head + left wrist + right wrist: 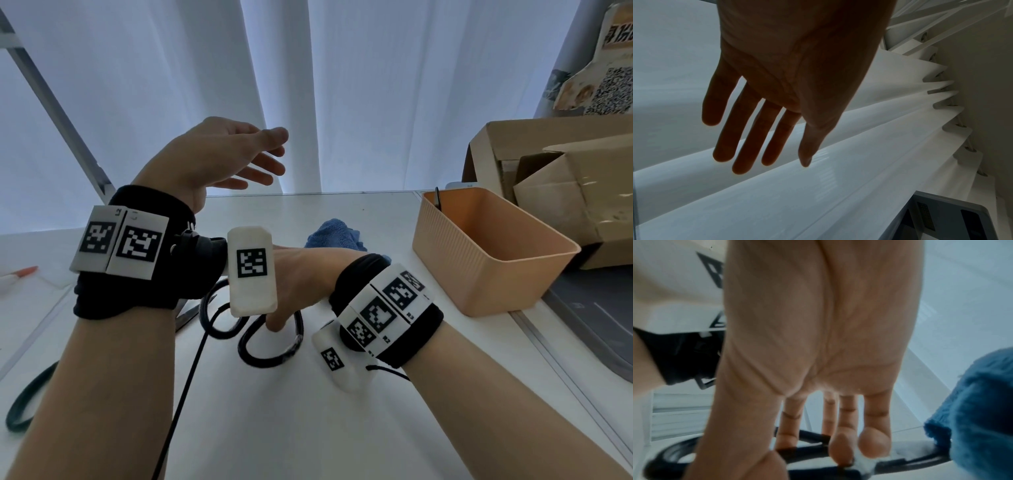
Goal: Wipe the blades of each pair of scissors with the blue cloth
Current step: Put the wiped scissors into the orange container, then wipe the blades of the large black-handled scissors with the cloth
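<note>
Scissors grab, by the look of it. Right hand [301,274] down on the black scissors [270,346], fingers fairly straight and a little apart, fingertips [875,443] pressing onto the handle loops, thumb low beside the near loop. Not curled round anything yet as far as the right wrist view shows, so more touching than gripping. Makes sense as a way in: handles first, sharp end pointing off to the left under the other wrist, well clear of skin.

Left hand [222,161] up in the air over the far side of the table [274,428], palm open, fingers straight and slightly spread, holding nothing. Probably just parked out of the way, or waiting to go for the blue cloth [337,236]. Said cloth bunched up on the table just past the right hand, close to the scissor loops in the right wrist view, not in either hand. So no wiping yet.

Other stuff around:
- second pair, green-handled scissors [25,404], down at the near left edge, mostly hidden by the left forearm
- orange bin [462,274] to the right, something dark and thin poking up at its back corner, too small to name
- cardboard box [548,161] behind the bin
- black cable [186,370] trailing across the table right by the loops, an easy snag on the way up
- something white with a red tip [22,272] far left, can't tell what
</note>
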A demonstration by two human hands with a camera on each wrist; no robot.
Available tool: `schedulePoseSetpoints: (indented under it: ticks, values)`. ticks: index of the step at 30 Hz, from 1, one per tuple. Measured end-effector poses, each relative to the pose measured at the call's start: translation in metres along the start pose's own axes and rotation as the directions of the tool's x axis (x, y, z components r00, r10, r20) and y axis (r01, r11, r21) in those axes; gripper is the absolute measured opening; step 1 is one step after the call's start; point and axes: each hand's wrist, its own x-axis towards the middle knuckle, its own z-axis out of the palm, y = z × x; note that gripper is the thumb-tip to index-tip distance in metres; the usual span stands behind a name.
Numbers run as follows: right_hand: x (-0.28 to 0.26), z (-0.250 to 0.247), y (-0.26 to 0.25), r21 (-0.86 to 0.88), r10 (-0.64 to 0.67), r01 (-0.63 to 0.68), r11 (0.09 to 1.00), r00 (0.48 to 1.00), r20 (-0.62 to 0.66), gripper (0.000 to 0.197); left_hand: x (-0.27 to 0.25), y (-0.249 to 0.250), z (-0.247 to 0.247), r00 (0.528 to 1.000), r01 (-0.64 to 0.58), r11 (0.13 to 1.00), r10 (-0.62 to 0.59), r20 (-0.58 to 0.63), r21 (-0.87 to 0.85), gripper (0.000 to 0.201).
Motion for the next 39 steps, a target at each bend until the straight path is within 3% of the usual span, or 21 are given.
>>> schedulePoseSetpoints:
  ticks: [5,8,12,16,21,24,26,28,31,35,39]
  values:
    - [-0.001,-0.015,0.007,0.039,0.021,-0.017,0.999,0.995,-0.094,0.062,0.002,-0.001,-0.002,1.0,-0.007,1.0,0.007,-0.003,-0.011,0.039]
    - [-0.011,-0.029,0.011,0.066,0.003,0.012,0.998,0.975,-0.222,0.048,0.003,-0.002,-0.006,1.0,-0.026,0.998,0.025,-0.007,-0.054,0.043]
    - [-0.022,-0.049,0.019,0.1,0.021,0.023,0.995,0.911,-0.412,0.033,0.004,-0.006,-0.013,0.998,-0.015,0.992,0.008,-0.055,-0.126,0.049]
    - [-0.028,-0.06,0.026,0.229,0.098,0.053,0.972,0.793,-0.602,0.032,0.007,-0.009,-0.007,0.994,0.045,0.986,-0.059,-0.087,-0.162,0.05]
    - [-0.035,-0.066,0.021,0.34,0.17,0.199,0.919,0.577,-0.799,0.035,0.01,-0.003,0.008,0.992,0.096,0.983,-0.107,-0.069,-0.154,0.05]
    - [-0.037,-0.069,0.016,0.342,0.194,0.279,0.897,0.446,-0.874,0.037,0.009,0.0,0.015,0.99,0.14,0.984,-0.137,0.031,-0.113,0.063]
    - [-0.035,-0.068,0.012,0.338,0.194,0.316,0.886,0.41,-0.891,0.037,0.006,-0.002,0.017,0.98,0.156,0.982,-0.141,0.14,-0.103,0.074]
    - [-0.03,-0.064,0.008,0.337,0.184,0.337,0.879,0.412,-0.892,0.033,0.007,-0.003,0.017,0.974,0.138,0.98,-0.109,0.198,-0.14,0.08]
    - [-0.026,-0.062,0.011,0.422,0.224,0.41,0.808,0.449,-0.865,0.021,0.009,-0.004,0.014,0.986,0.099,0.963,-0.061,0.153,-0.252,0.073]
    - [-0.034,-0.068,0.016,0.621,0.279,0.578,0.53,0.573,-0.771,0.024,0.011,-0.007,0.011,0.998,0.022,0.947,-0.002,0.063,-0.32,0.063]
    - [-0.04,-0.072,0.01,0.707,0.332,0.649,0.281,0.625,-0.706,0.032,0.016,-0.005,0.014,0.999,-0.05,0.934,0.052,-0.006,-0.355,0.052]
